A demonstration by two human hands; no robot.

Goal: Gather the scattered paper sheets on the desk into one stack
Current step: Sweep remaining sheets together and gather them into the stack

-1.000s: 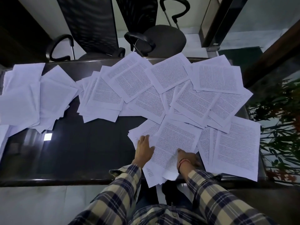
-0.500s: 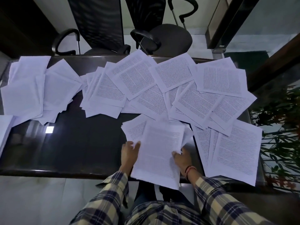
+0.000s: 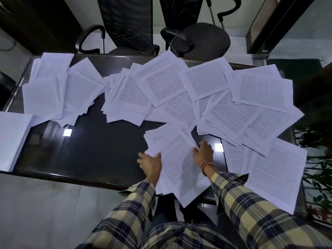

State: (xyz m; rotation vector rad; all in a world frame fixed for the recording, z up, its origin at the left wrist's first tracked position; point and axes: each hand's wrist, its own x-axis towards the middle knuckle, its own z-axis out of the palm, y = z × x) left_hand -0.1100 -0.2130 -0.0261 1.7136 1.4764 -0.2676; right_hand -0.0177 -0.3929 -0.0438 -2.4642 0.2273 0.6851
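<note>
Gathered pile (image 3: 179,164), turned leftward since the earlier frame, overhangs the near edge of the desk (image 3: 89,150); left hand (image 3: 150,164) and right hand (image 3: 203,153) each hold one side in a closed grip. Scattered sheets (image 3: 224,114) lie beyond the pile.

Loose sheets (image 3: 161,87) spread across my table's (image 3: 100,150) far and right sides; a stack (image 3: 12,137) lies far left; chairs (image 3: 125,24) stand behind.
</note>
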